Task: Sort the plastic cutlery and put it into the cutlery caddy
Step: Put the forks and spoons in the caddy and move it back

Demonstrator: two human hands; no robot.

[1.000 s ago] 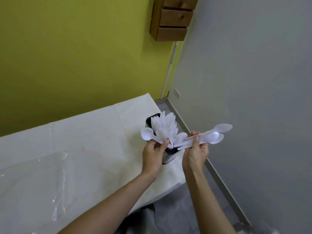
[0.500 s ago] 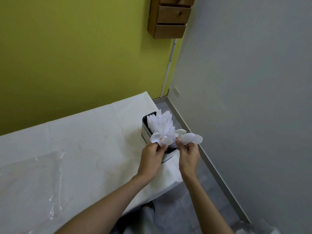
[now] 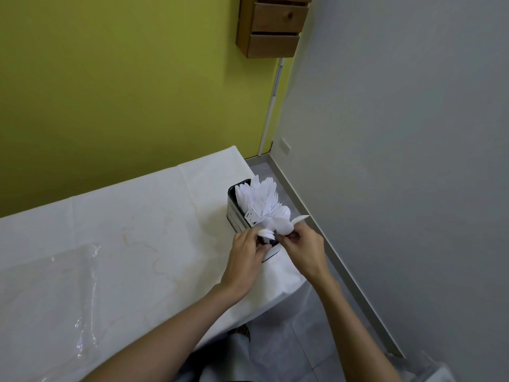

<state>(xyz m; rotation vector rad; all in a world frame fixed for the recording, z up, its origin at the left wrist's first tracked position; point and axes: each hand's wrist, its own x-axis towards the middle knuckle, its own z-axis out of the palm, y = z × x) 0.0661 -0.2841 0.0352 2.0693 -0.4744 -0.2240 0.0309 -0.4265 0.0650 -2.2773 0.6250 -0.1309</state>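
A black cutlery caddy [image 3: 234, 209] stands near the table's right front corner, packed with upright white plastic forks and knives [image 3: 261, 199]. White plastic spoons [image 3: 283, 223] stick out of its near compartment, bowls up. My left hand [image 3: 246, 256] pinches a spoon bowl at the caddy's near rim. My right hand [image 3: 303, 248] holds other spoons just beside it, one bowl poking out to the right. The spoon handles are hidden inside the caddy and behind my fingers.
The table [image 3: 132, 244] carries a white cloth, with a clear plastic sheet [image 3: 63, 293] at the left front. A grey wall [image 3: 399, 161] runs close on the right. A wooden drawer box [image 3: 271, 26] hangs on the yellow-green wall. Tiled floor lies below the table edge.
A second ago both hands held spoons lying flat above the caddy. They turned the spoons upright and lowered them into the near compartment; both hands now sit lower, at the rim.
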